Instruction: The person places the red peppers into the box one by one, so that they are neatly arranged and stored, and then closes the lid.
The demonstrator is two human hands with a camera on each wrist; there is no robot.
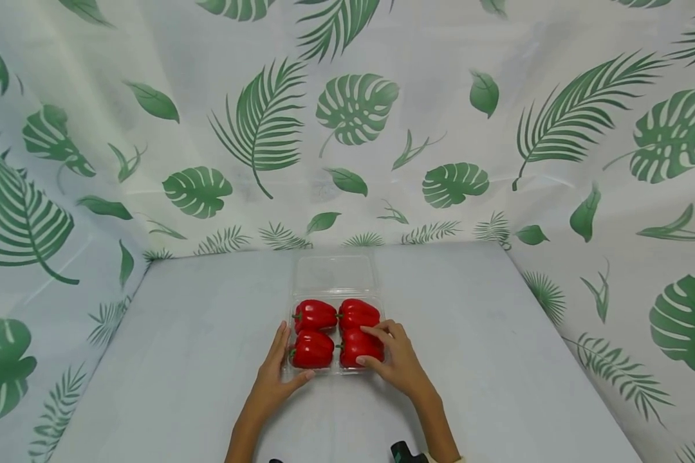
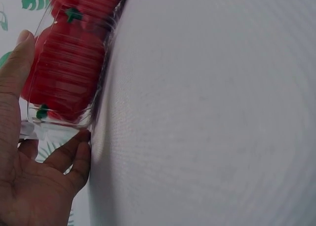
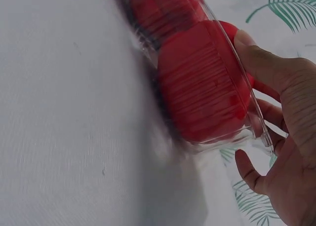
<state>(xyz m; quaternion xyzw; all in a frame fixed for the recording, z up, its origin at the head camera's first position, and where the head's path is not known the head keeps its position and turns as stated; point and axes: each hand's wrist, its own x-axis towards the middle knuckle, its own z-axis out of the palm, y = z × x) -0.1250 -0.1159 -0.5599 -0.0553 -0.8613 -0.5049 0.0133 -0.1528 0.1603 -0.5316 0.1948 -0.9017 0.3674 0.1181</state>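
A clear plastic clamshell container (image 1: 337, 372) lies on the table with its lid raised or folded back behind it. In its base sit several red bell peppers with green stems, among them a back-left pepper (image 1: 316, 315), a front-left pepper (image 1: 313, 350) and a back-right pepper (image 1: 359, 313). My right hand (image 1: 402, 360) pinches the front-right bell pepper (image 1: 356, 347) between thumb and fingers; the right wrist view has this pepper (image 3: 202, 83) inside the clear wall. At the container's front-left corner, my left hand (image 1: 273, 379) touches the side with fairly straight fingers, its thumb along the front edge.
The transparent lid (image 1: 334, 273) stretches toward the back of the table. White cloth covers the tabletop (image 1: 197, 360). A leaf-printed curtain (image 1: 405, 128) encloses the back and both sides. A dark device (image 1: 402, 452) sits by the right wrist.
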